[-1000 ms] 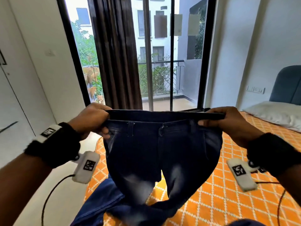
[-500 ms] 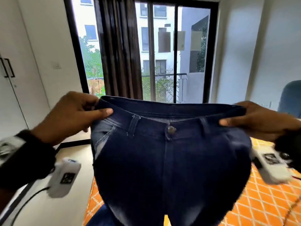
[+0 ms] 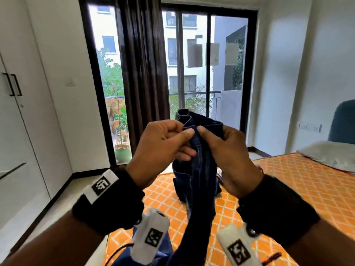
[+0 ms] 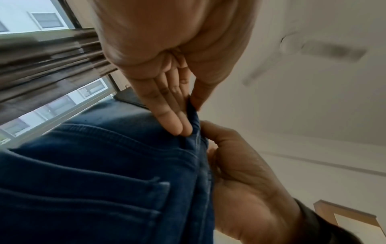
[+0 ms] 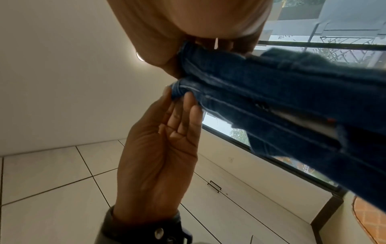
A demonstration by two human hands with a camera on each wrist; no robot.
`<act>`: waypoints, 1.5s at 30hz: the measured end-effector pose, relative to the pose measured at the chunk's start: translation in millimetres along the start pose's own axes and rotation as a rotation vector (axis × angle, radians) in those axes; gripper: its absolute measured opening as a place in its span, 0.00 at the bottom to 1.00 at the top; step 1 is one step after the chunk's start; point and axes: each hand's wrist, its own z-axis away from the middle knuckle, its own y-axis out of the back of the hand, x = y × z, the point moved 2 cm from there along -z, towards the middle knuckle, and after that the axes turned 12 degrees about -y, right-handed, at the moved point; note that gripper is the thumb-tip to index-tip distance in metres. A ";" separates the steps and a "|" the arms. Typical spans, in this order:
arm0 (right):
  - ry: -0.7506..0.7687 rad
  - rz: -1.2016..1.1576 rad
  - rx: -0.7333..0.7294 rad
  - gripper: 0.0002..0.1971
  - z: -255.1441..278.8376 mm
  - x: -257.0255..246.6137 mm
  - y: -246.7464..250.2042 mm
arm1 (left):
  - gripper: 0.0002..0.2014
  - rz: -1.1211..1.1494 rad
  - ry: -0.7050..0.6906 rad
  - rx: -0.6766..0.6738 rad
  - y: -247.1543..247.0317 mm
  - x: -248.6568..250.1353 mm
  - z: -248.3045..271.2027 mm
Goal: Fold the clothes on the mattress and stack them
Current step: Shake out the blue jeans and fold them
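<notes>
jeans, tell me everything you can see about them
The jeans are dark blue denim with paler stitched seams and a back pocket showing in the left wrist view. They are held up, waistband folded in half, its two ends brought together. The left hand and right hand pinch the waistband side by side. The legs hang down over the orange mattress.

Both forearms raised in front of chest, wrists converging. Left hand and right hand meet at centre, thumbs nearly touching. Left: thumb on top, fingers straight beneath, pinching the jeans waistband. Right: thumb and curled fingers clamp the same bunched edge from the other side (fingertips mostly hidden in head view). Black wristbands on both wrists.
</notes>
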 end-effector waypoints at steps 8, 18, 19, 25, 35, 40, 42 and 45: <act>-0.163 -0.225 -0.219 0.11 12.2 -4.8 4.3 | 0.28 -0.420 -0.327 -0.176 10.1 17.1 0.4; -0.117 -0.321 -0.246 0.15 11.7 7.0 15.9 | 0.35 -1.088 -0.479 -0.308 3.1 23.7 -20.4; -0.061 -0.282 -0.202 0.14 12.5 9.5 20.4 | 0.34 -1.112 -0.492 -0.280 1.7 21.7 -19.5; 0.582 0.430 0.203 0.14 36.9 60.2 58.4 | 0.33 -1.238 -0.644 -0.149 -1.5 33.2 -28.1; 0.450 0.674 0.320 0.10 42.8 142.7 84.8 | 0.37 -1.460 -0.740 -0.045 -26.2 95.3 -76.7; 0.393 0.604 0.539 0.18 58.1 122.7 63.2 | 0.36 -1.598 -0.757 0.038 -44.3 122.4 -95.4; 0.297 0.732 0.623 0.25 58.8 123.2 48.5 | 0.36 -1.628 -0.747 0.043 -54.7 124.9 -97.0; 0.254 0.833 0.642 0.21 47.7 131.9 38.8 | 0.36 -1.656 -0.711 0.044 -68.5 123.9 -94.7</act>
